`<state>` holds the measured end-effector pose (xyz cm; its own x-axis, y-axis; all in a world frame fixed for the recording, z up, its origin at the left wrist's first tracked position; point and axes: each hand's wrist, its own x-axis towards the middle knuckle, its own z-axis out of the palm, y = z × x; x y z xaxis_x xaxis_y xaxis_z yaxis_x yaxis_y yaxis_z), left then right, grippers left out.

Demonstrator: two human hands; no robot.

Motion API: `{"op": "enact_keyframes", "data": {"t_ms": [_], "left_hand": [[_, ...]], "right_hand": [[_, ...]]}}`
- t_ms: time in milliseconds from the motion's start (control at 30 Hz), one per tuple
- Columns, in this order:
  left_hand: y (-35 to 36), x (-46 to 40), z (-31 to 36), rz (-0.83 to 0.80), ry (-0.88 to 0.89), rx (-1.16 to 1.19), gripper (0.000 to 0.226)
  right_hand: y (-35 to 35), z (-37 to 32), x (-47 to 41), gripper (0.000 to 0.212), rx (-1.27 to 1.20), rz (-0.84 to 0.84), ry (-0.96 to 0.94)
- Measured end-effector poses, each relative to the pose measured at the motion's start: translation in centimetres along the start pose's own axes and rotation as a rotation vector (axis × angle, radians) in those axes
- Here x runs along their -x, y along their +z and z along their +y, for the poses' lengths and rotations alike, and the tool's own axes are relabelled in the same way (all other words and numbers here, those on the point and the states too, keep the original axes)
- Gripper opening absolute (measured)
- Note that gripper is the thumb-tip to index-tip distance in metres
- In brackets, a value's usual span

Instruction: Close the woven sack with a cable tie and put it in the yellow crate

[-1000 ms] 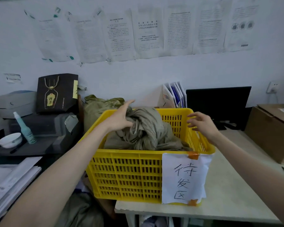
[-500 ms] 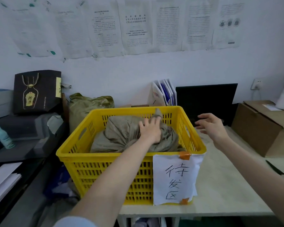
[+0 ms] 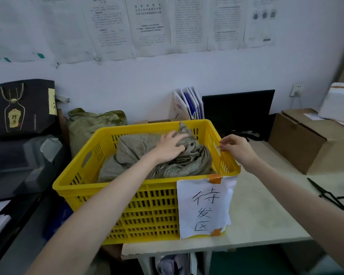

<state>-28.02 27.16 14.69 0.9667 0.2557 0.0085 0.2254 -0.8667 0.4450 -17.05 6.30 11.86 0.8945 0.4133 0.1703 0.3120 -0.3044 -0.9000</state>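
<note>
The grey-green woven sack (image 3: 135, 151) lies inside the yellow crate (image 3: 115, 185), its gathered neck sticking up at the back right. My left hand (image 3: 170, 145) rests flat on the sack near that neck, fingers spread and pressing on the cloth. At the crate's right rim my right hand (image 3: 235, 146) touches the plastic edge with curled fingers and holds nothing. No cable tie shows; the neck is partly hidden by my left hand.
A white paper label (image 3: 205, 207) is taped to the crate's front. Black scissors (image 3: 334, 197) lie on the table at right, near a cardboard box (image 3: 310, 141). Behind the crate are another green sack (image 3: 91, 124), folders (image 3: 189, 104) and a dark monitor (image 3: 238, 110).
My left hand slid from the sack's left side onto its top beside the neck. My right hand came in from the air to the crate's right rim.
</note>
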Motion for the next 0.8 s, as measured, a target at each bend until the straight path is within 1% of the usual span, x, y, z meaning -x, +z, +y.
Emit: {"op": "enact_keyframes", "data": {"t_ms": [67,100,133,200,267,333,400,500,567,633,667,733,767,800], "left_hand": [[0.3,1.3,0.3,0.236,-0.054,-0.09,0.045],[0.7,1.9,0.4,0.295,-0.061,-0.102,0.045],[1.0,2.3,0.4,0.297,-0.04,-0.131,0.047],[1.8,2.4,0.3,0.18,0.033,-0.209,0.054],[2.5,1.5,0.0,0.001,0.069,-0.266,0.059],[3.3,-0.1,-0.1,-0.136,0.058,-0.345,0.059],[4.0,-1.6,0.0,-0.237,0.017,-0.426,0.059],[4.7,-2.9,0.2,-0.343,-0.053,-0.484,0.061],[4.9,-2.9,0.3,-0.353,-0.075,-0.467,0.062],[4.8,-2.1,0.5,-0.32,-0.069,-0.385,0.061],[4.4,-1.4,0.6,-0.298,-0.059,-0.274,0.059],[3.1,0.0,0.8,-0.237,-0.036,0.084,0.05],[2.4,0.4,0.8,-0.196,-0.023,0.226,0.045],[1.6,1.2,1.0,-0.144,0.003,0.289,0.04]], "right_hand": [[-0.1,-0.2,0.0,0.015,-0.036,-0.003,0.033],[-0.1,-0.2,-0.2,0.015,-0.045,-0.012,0.044],[-0.2,-0.3,-0.2,0.016,-0.043,-0.026,0.053],[-0.5,-0.5,-0.4,0.018,-0.021,-0.071,0.065],[-0.9,-0.9,-0.6,0.019,-0.043,-0.117,0.079],[-1.2,-1.2,-0.7,0.02,-0.076,-0.141,0.088],[-1.4,-1.3,-0.7,0.021,-0.088,-0.15,0.087],[-1.5,-1.0,-0.5,0.021,-0.119,-0.138,0.085],[-1.5,-0.8,-0.4,0.021,-0.138,-0.129,0.08],[-1.5,-0.7,-0.2,0.021,-0.158,-0.114,0.079],[-1.5,-0.7,-0.1,0.02,-0.164,-0.11,0.081],[-1.6,-0.8,0.2,0.019,-0.163,-0.099,0.076],[-1.7,-0.7,0.0,0.018,-0.152,-0.098,0.069],[-1.8,-0.7,0.2,0.017,-0.146,-0.104,0.066]]}}
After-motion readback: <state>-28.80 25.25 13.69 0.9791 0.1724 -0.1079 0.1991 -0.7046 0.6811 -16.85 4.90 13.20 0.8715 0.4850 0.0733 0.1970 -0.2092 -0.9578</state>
